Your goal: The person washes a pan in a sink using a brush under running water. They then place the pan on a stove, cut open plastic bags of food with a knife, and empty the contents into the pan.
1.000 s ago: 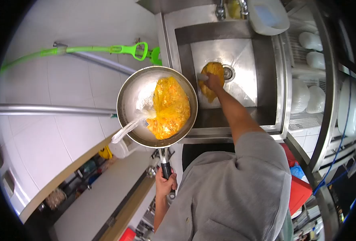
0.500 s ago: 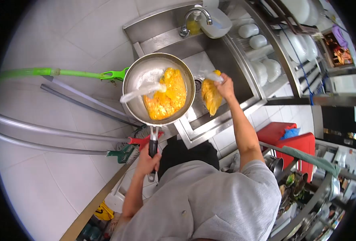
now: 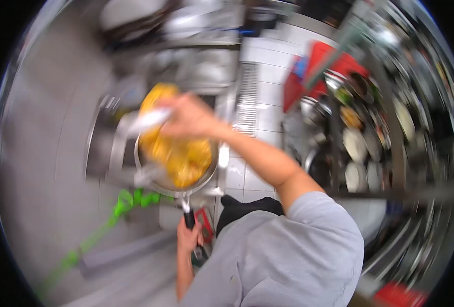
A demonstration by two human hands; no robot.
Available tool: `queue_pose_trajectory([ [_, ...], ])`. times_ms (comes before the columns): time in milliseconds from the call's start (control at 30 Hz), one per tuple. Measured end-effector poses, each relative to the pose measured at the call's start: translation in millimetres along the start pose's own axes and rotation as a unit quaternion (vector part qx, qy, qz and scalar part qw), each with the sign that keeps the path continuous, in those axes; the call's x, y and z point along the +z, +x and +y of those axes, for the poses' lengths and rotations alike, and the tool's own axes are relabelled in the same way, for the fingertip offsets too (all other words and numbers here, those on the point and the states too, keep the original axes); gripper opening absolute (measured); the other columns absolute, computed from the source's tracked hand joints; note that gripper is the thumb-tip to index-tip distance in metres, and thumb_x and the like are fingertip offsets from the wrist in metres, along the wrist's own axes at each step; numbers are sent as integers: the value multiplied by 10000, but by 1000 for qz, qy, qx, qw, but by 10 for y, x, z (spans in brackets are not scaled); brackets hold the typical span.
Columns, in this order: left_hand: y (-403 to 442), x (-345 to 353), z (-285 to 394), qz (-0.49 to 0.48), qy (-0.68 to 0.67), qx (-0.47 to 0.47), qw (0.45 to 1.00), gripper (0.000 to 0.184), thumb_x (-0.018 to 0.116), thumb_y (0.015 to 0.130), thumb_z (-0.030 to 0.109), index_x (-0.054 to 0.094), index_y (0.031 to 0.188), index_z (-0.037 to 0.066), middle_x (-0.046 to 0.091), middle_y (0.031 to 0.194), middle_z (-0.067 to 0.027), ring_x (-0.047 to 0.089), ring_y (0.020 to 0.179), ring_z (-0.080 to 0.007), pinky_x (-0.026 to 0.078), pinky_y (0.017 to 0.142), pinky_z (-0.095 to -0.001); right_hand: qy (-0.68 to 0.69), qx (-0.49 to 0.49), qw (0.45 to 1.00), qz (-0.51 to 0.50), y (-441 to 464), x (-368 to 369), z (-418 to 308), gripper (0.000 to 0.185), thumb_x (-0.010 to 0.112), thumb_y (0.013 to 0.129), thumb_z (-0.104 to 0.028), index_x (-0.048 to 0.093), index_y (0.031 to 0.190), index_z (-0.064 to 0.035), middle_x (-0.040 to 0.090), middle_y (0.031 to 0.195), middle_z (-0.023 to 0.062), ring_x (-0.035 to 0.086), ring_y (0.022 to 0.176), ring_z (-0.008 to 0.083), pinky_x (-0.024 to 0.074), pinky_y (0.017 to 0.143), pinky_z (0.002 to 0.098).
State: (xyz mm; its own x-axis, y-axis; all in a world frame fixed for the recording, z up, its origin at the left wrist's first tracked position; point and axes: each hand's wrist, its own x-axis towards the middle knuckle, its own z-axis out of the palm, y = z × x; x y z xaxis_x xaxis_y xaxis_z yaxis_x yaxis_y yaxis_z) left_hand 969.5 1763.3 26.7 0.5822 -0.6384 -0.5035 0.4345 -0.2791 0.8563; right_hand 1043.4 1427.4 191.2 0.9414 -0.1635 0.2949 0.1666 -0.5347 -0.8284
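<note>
My left hand (image 3: 188, 235) is wrapped round the black handle of a round metal pan (image 3: 212, 174). In the pan lies a knotted clear bag of yellow-orange food (image 3: 190, 161). Above the pan's far side, my right hand (image 3: 188, 116) grips the whitish twisted neck of a second yellow bag (image 3: 158, 97). Motion smears this hand and its bag, so whether the second bag touches the pan or the first bag cannot be made out.
The steel sink (image 3: 100, 138) is behind and left of the pan. A green-handled tool (image 3: 124, 202) leans at the lower left. A rack with bowls and food (image 3: 355, 146) stands at the right, near a red container (image 3: 339, 59). A floor grate (image 3: 247, 97) runs between.
My right hand has lifted the second bag out of the sink and brought it over the pan. The view has swung right, bringing the rack and floor grate into sight.
</note>
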Motion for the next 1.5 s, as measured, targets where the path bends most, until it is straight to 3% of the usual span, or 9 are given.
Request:
queue_pose_trajectory([
  [33, -55, 7, 96, -29, 24, 6, 999, 222, 625, 937, 131, 413, 958, 70, 442, 532, -25, 436, 349, -122, 390, 335, -292, -38, -121, 987, 96, -164, 253, 336, 389, 700, 733, -212, 638, 1085, -58, 674, 938, 158, 652, 895, 303, 513, 791, 420],
  [167, -324, 4, -55, -120, 98, 17, 988, 200, 630, 889, 69, 435, 935, 62, 471, 526, -34, 455, 359, -133, 382, 344, -301, -2, -89, 990, 110, -924, 413, 77, 299, 706, 701, -163, 596, 958, -59, 652, 819, 168, 636, 782, 392, 500, 689, 468],
  [200, -126, -502, -566, -130, 261, -25, 956, 442, 722, 877, 362, 586, 1169, 60, 607, 894, -51, 520, 784, -123, 471, 704, -288, -3, -72, 989, 126, -1171, 344, 22, 292, 701, 704, -159, 588, 952, -53, 650, 809, 174, 635, 769, 397, 499, 684, 472],
  [233, -185, -285, -582, -140, 247, 125, 951, 414, 724, 884, 310, 588, 1169, 43, 610, 981, -28, 527, 830, -134, 480, 698, -309, -3, -57, 988, 142, -1433, 276, -43, 285, 696, 707, -155, 581, 945, -48, 648, 798, 179, 633, 755, 402, 499, 678, 476],
  [267, -174, -292, -510, -181, 335, 126, 916, 442, 728, 874, 312, 575, 1183, 35, 620, 970, -41, 543, 829, -153, 479, 702, -302, -4, -40, 987, 154, -1654, 318, -66, 283, 691, 709, -153, 578, 945, -45, 647, 792, 183, 634, 758, 406, 499, 682, 479],
  [733, -636, 712, -1183, -443, 488, -37, 752, 336, 679, 851, 181, 486, 1107, 82, 520, 872, -109, 505, 738, -177, 420, 646, -366, -22, 207, 933, 292, -5157, 497, -561, 273, 674, 712, -141, 586, 948, -36, 641, 761, 203, 645, 750, 398, 489, 667, 477],
  [767, -991, 1247, -953, -483, 399, -128, 769, 150, 602, 860, 19, 460, 905, 36, 497, 534, -39, 481, 377, -136, 396, 367, -299, -22, 239, 921, 307, -5415, 493, -629, 274, 673, 710, -140, 587, 949, -37, 641, 764, 201, 644, 751, 397, 489, 672, 475],
  [1100, -1157, 3533, -1767, -630, 460, -127, 613, 106, 557, 847, -10, 471, 901, 22, 507, 534, -43, 493, 393, -139, 410, 384, -294, -154, 400, 764, 482, -7609, 57, -1025, 274, 699, 744, -148, 619, 984, -45, 663, 806, 200, 652, 801, 394, 499, 730, 486],
  [1500, -1567, 7142, -2747, -755, 456, -118, 455, 164, 566, 845, 35, 443, 951, 11, 483, 557, -32, 483, 389, -146, 423, 366, -313, -189, 531, 445, 696, -9917, -1419, -783, 252, 698, 745, -163, 645, 957, -38, 660, 784, 218, 653, 778, 407, 509, 709, 486],
])
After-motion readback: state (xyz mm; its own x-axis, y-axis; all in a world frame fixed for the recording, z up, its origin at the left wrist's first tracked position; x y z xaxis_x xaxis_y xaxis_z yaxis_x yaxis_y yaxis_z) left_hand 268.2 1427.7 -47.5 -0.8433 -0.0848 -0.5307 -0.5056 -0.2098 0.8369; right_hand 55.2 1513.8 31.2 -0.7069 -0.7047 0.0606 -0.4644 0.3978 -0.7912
